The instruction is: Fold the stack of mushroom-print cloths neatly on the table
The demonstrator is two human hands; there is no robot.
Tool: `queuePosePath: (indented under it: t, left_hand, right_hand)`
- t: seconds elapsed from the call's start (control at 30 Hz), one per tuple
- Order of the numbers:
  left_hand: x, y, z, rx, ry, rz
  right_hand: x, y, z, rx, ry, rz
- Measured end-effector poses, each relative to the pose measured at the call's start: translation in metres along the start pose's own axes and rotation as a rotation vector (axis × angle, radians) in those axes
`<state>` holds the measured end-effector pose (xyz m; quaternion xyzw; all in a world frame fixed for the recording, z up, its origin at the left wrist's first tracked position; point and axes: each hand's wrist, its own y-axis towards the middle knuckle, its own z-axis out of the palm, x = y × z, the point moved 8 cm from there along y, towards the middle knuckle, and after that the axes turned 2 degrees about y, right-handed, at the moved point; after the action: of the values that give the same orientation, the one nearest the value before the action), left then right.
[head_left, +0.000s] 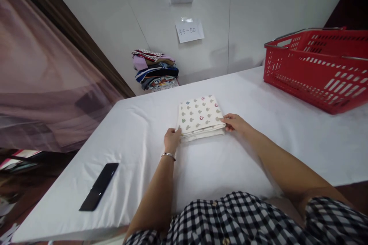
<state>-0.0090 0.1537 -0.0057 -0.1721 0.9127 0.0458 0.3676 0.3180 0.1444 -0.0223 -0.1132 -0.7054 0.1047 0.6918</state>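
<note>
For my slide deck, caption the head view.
Two hands grip a folded, mushroom-print cloth by its near corners on a white-covered table, red basket at right.

Folded cloth (pixel 199 114), off-white, printed with rows of grey mushroom-like motifs and scattered red, blue and green ones. It lies flat on the white-covered bench (pixel 138 138) as a roughly rectangular, layered packet, its stacked edges facing the wearer, between both hands (pixel 172 140).

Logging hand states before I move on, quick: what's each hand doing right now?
Left hand: closed on the near-left corner of the folded cloth.
Right hand: closed on its near-right corner.
</note>
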Motion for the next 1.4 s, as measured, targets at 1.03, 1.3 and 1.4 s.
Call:
queuePosePath:
  t: [1.03, 1.3, 1.4]
  left_hand:
    - [-0.077, 0.014, 0.051, 0.238, 0.556, 0.538]
    - [-0.094, 0.013, 0.041, 0.212, 0.615, 0.567]
    - [-0.094, 0.013, 0.045, 0.198, 0.632, 0.616]
  right_hand:
    - [-0.011, -0.009, 0.023, 0.167, -0.225, -0.042]
    - [-0.01, -0.005, 0.015, 0.183, -0.265, -0.045]
    - [0.003, 0.002, -0.002, 0.038, -0.318, -0.117]
